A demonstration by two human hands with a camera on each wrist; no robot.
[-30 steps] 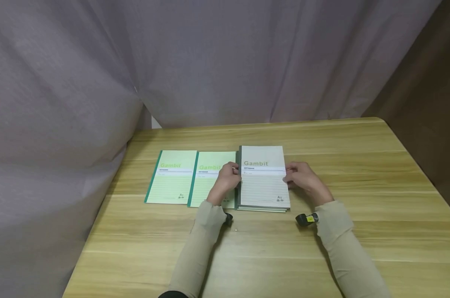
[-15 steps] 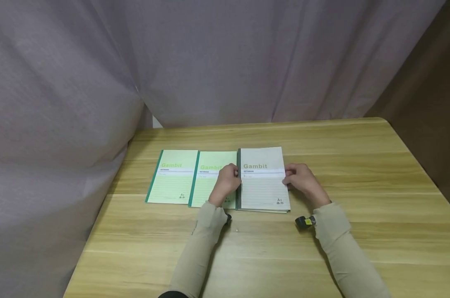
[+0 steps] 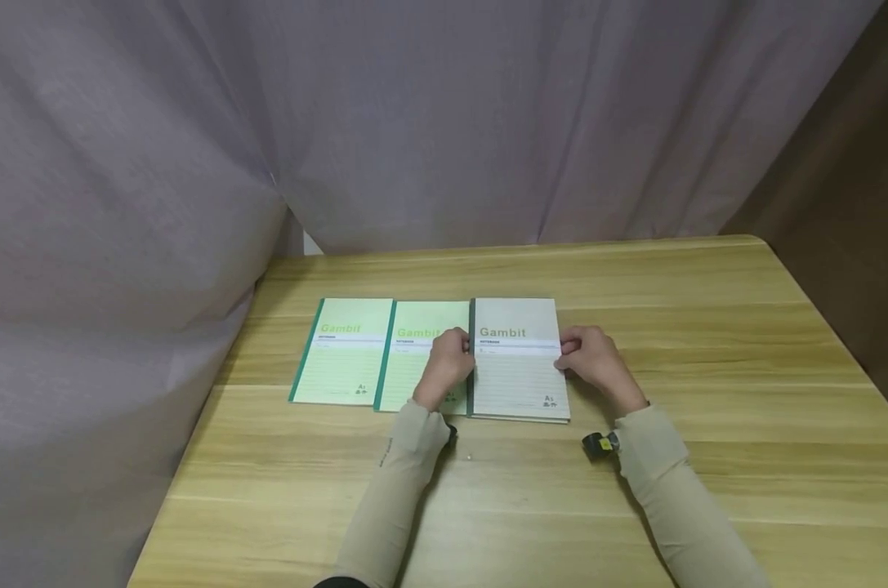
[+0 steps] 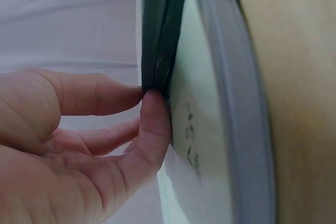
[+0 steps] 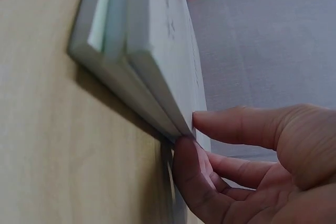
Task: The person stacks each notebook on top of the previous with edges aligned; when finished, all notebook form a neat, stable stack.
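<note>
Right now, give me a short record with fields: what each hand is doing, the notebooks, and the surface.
left hand: fingertips at the spine edge of the grey notebook stack
right hand: fingertips at the stack's opposite edge
grey notebook stack: several notebooks, flat on the table, "Gambit" on the top cover
green notebooks: two, the far-left one and the middle one, side by side, left of the stack
table: light wood

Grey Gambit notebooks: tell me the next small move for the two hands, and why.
Probably let go and draw both hands back. The grey notebook stack looks to lie flat on the wooden table, close beside the middle green notebook. The left hand pinches its spine edge, the right hand its open edge.
</note>
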